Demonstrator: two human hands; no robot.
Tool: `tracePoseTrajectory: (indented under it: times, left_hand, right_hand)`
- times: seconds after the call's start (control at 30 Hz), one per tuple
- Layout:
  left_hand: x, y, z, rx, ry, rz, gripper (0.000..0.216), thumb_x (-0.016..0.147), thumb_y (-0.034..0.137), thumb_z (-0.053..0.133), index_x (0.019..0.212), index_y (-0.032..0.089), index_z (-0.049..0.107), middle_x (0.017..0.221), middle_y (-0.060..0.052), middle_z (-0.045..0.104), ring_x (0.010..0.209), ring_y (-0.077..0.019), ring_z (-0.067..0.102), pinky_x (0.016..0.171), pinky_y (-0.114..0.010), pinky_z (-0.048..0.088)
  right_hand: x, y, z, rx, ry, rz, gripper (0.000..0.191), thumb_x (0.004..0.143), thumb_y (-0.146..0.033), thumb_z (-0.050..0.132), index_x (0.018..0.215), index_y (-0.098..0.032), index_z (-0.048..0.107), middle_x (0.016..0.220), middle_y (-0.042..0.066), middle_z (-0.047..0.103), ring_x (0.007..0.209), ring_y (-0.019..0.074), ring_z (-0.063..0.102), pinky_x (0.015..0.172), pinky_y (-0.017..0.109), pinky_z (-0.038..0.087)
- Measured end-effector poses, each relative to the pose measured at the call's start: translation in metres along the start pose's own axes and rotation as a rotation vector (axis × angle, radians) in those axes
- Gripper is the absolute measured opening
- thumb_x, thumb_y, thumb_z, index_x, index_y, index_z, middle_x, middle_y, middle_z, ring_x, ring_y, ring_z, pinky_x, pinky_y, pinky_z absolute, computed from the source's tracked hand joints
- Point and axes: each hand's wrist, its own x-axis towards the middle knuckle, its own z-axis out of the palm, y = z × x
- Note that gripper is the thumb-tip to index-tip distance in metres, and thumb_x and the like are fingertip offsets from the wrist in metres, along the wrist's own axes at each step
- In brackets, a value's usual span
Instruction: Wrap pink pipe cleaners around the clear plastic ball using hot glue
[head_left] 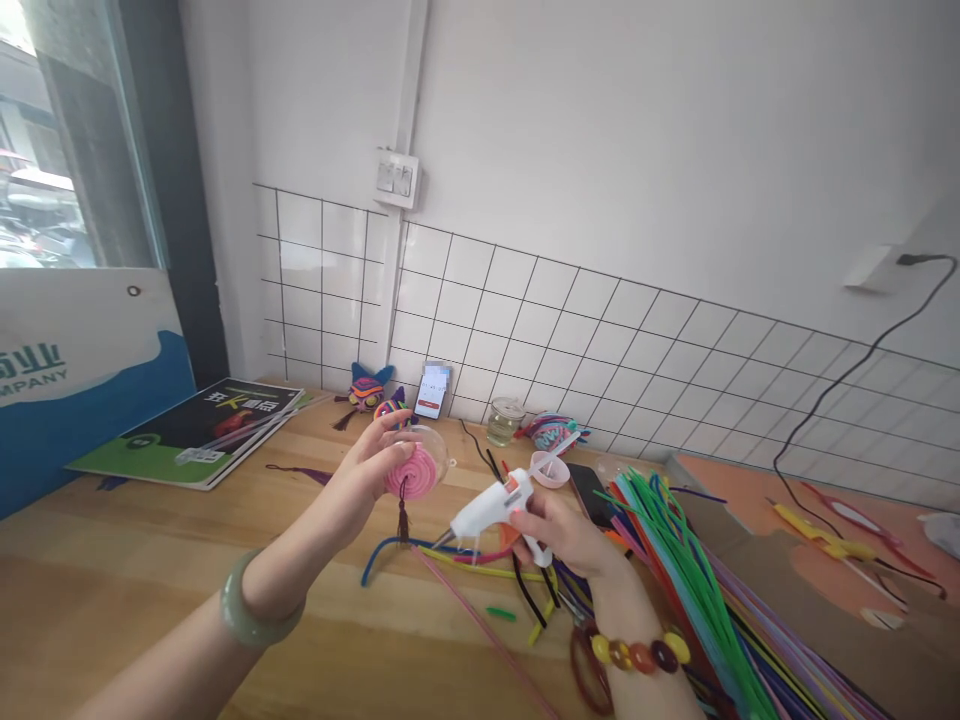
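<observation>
My left hand (379, 460) is closed on a clear round plastic case (436, 447). On the case's near side is a pink coiled disc (411, 472), and a dark tassel (403, 515) hangs below it. My right hand (559, 530) grips a white glue gun (484, 512) with a glue stick poking out of its back. The gun's nozzle points down and left, below the disc and apart from it. A long pink pipe cleaner (480, 625) runs across the table under both hands. Blue, yellow and black pipe cleaners lie beneath the gun.
A large bundle of coloured pipe cleaners (690, 590) covers the right side, beside red-handled scissors (589, 665). Along the wall stand craft figures (367, 388), a phone (432, 390) and a glass jar (505, 422). A yellow glue gun (821, 540) with a cord lies far right; a booklet (217, 430) is left.
</observation>
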Motion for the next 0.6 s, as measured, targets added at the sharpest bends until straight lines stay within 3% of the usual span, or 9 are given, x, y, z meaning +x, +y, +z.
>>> tracePoseTrajectory:
  times: [0.13, 0.27, 0.47, 0.6]
  left_hand:
    - [0.000, 0.001, 0.000, 0.060, 0.017, 0.033, 0.062, 0.075, 0.042, 0.074, 0.130, 0.022, 0.052, 0.115, -0.010, 0.063, 0.099, -0.0257, 0.060, 0.075, -0.034, 0.048]
    - [-0.001, 0.001, 0.001, 0.152, 0.049, 0.059, 0.065, 0.074, 0.046, 0.075, 0.131, 0.023, 0.052, 0.120, -0.011, 0.063, 0.109, -0.0303, 0.060, 0.083, -0.038, 0.048]
    - [-0.002, 0.003, 0.003, 0.208, 0.049, 0.104, 0.065, 0.076, 0.046, 0.074, 0.131, 0.022, 0.051, 0.122, -0.012, 0.063, 0.119, -0.0310, 0.058, 0.095, -0.041, 0.046]
    - [-0.004, 0.006, 0.007, 0.211, 0.055, 0.114, 0.065, 0.075, 0.045, 0.074, 0.131, 0.021, 0.051, 0.119, -0.012, 0.065, 0.116, -0.0313, 0.060, 0.096, -0.043, 0.046]
  right_hand:
    - [0.000, -0.001, 0.005, 0.123, 0.148, -0.134, 0.056, 0.079, -0.075, 0.059, 0.083, -0.020, 0.051, 0.055, -0.006, 0.051, 0.037, 0.0048, 0.033, 0.040, 0.021, 0.023]
    - [0.004, -0.008, 0.017, 0.173, 0.264, -0.227, 0.051, 0.085, -0.068, 0.057, 0.075, -0.019, 0.053, 0.049, -0.005, 0.050, 0.038, 0.0067, 0.038, 0.041, 0.022, 0.026]
    - [0.002, -0.026, 0.029, 0.131, 0.447, -0.308, 0.050, 0.085, -0.066, 0.059, 0.087, -0.016, 0.063, 0.068, 0.004, 0.067, 0.042, 0.0085, 0.047, 0.042, 0.024, 0.035]
    - [0.000, -0.032, 0.035, 0.050, 0.503, -0.316, 0.048, 0.084, -0.063, 0.062, 0.084, -0.016, 0.066, 0.081, 0.008, 0.072, 0.041, 0.0076, 0.048, 0.041, 0.024, 0.038]
